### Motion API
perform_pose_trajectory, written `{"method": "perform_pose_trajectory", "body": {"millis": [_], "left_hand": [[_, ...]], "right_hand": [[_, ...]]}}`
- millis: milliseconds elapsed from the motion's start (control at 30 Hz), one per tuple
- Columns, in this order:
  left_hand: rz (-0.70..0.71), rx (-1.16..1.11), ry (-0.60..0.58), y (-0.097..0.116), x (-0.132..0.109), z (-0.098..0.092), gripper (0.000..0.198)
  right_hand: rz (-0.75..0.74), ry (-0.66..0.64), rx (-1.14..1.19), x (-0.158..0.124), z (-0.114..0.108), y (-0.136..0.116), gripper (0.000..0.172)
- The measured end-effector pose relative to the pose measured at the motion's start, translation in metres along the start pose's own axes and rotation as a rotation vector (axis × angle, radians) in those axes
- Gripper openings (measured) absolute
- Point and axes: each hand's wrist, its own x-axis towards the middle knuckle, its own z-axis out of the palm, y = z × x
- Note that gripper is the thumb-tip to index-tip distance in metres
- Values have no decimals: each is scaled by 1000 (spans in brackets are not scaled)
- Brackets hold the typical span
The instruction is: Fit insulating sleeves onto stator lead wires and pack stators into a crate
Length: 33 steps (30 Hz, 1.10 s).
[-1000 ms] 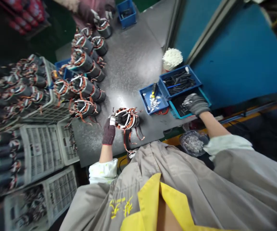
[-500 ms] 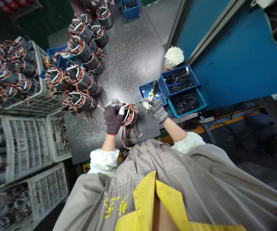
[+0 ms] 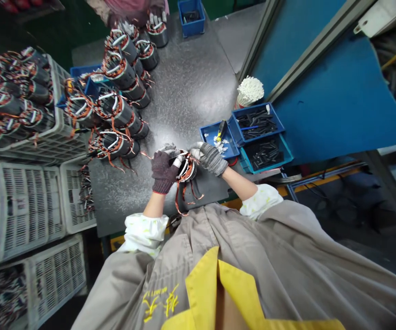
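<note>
**Both hands on one stator**

Left hand [image 3: 163, 170] is gripping the stator [image 3: 186, 167] from its left side, and the right hand [image 3: 210, 158] is pinching at the wiring on its rim. The stator is sitting on the bench [image 3: 191, 91] right between the hands, with loose leads trailing toward the person. Blue bins [image 3: 230, 149] are sitting just right of the right hand. More wound stators [image 3: 115, 110] are crowding the bench beyond the left hand.

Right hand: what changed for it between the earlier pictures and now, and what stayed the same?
The right hand left the teal bin of black pieces and moved left to the wound stator, where it now touches the wires. The left hand kept gripping the stator on the table; the stacked stators stayed in place.
</note>
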Motion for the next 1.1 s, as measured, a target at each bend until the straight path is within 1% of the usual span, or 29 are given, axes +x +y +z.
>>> {"method": "perform_pose_trajectory", "body": {"millis": [100, 167, 267, 433, 567, 667, 733, 800, 833, 900, 933, 1000, 1033, 1100], "left_hand": [[-7, -13, -6, 1, -2, -1, 24], [-7, -22, -3, 2, -3, -2, 25], [-11, -29, 13, 2, -4, -2, 25], [-15, -25, 12, 1, -3, -2, 25], [-5, -30, 14, -1, -3, -1, 25], [7, -48, 35, -4, -4, 3, 26], [19, -67, 59, -6, -5, 6, 27], [33, -85, 80, -8, -6, 8, 26], [40, -91, 85, -9, -6, 9, 26], [47, -94, 80, -10, -6, 9, 26], [48, -92, 73, -10, -5, 8, 25], [50, -88, 60, -9, -4, 5, 24], [53, -88, 55, -9, -4, 3, 24], [57, -88, 41, -9, -2, 1, 24]], "right_hand": [[155, 141, 294, -12, -5, 6, 42], [210, 181, 394, -19, -9, 9, 50], [206, 156, 387, -22, -10, 8, 56], [175, 101, 299, -18, -13, 6, 55], [216, 74, 367, -22, -16, 10, 62], [267, 90, 448, -27, -16, 11, 66], [278, 103, 470, -29, -15, 11, 66], [237, 106, 426, -28, -13, 7, 59], [201, 99, 368, -25, -11, 4, 52], [125, 53, 185, -17, -5, -4, 36], [93, 13, 77, -12, -3, -9, 31], [50, -86, -98, -4, 1, -16, 28], [39, -128, -136, -2, 0, -18, 28], [40, -153, -89, -2, -3, -17, 29]]}}
